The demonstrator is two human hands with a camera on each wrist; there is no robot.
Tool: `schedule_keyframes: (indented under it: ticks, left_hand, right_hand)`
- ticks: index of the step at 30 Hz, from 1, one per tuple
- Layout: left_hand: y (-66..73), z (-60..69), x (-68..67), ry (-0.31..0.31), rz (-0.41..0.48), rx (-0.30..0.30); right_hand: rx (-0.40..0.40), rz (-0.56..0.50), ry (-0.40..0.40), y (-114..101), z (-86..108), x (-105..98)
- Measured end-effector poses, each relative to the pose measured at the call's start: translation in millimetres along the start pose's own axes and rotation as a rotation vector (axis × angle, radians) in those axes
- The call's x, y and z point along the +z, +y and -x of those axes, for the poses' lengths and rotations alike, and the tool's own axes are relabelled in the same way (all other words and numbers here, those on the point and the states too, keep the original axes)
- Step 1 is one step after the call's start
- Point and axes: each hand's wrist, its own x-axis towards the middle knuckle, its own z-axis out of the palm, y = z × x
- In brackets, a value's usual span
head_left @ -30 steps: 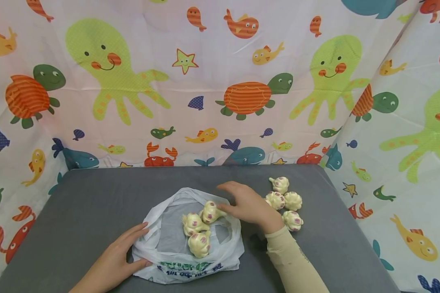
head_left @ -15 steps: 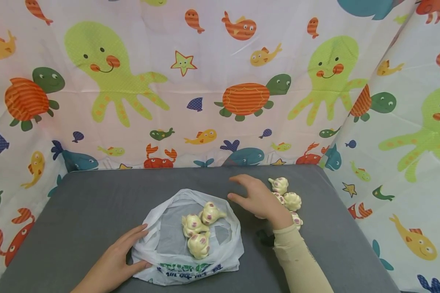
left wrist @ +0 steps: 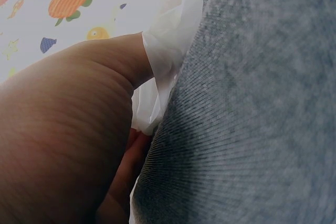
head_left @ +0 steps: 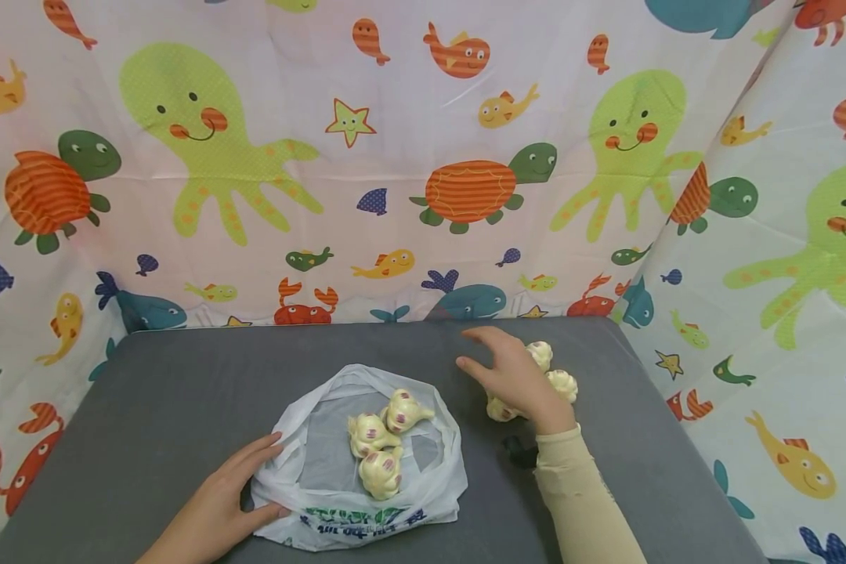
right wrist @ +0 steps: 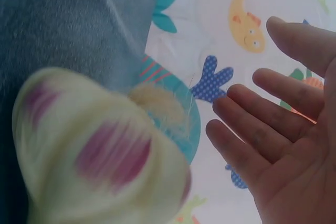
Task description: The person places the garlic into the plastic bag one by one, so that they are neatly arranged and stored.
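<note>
A white plastic bag (head_left: 296, 501) with green and blue print lies on the table, its mouth spread wide. Three garlic bulbs (head_left: 381, 472) rest within it. My left hand (head_left: 229, 489) holds the bag's left side; in the left wrist view, white plastic bunches between thumb and fingers and hides the thumb tip. My right hand (head_left: 518, 376), fingers apart and holding nothing, hovers at the right over more garlic bulbs (head_left: 562, 385), partly covering them. Close up in the right wrist view, a purple-marked garlic bulb (right wrist: 105, 150) stands apart from the fingertips.
The table (head_left: 183, 392) has a dark grey cloth top. A curtain (head_left: 395, 196) printed with sea animals hangs behind it and along both sides. Beside the right wrist shows a small dark thing (head_left: 520, 453), its kind unclear.
My right hand has moved from the bag's right rim rightwards to the loose garlic bulbs. The left hand, the bag and its three bulbs stay in place.
</note>
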Motion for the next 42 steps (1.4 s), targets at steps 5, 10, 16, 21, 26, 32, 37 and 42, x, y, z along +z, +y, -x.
schedule_keyframes:
  ticks: [5,10,16,21,26,32,37,42]
  left_hand:
    - [-0.5,-0.4,-0.3,-0.019,0.012,-0.012]
    - [-0.6,-0.3,-0.6,-0.03,0.02,-0.022]
    - [-2.1,1.0,0.7,-0.023,0.011,-0.014]
    - [-3.7,1.3,2.2,-0.011,-0.002,-0.014]
    - [-3.6,0.8,2.1,-0.02,0.01,-0.025]
    - [-2.8,0.3,1.3,-0.029,0.011,-0.032]
    - [-1.9,-0.3,0.8,-0.034,0.015,-0.038]
    - [-0.7,-1.1,0.3,-0.041,0.022,-0.047]
  right_hand:
    - [0.014,0.012,0.031,9,0.8,-5]
    - [0.05,0.005,0.053,17,2.3,-9]
    - [0.081,0.023,0.069,27,3.9,-10]
    - [0.107,0.012,0.077,32,5.5,-14]
    - [0.114,0.008,0.096,37,6.4,-18]
    - [0.126,0.003,0.127,46,7.8,-22]
    - [0.147,-0.023,0.131,50,10.0,-26]
    - [0.182,-0.039,0.132,56,13.0,-28]
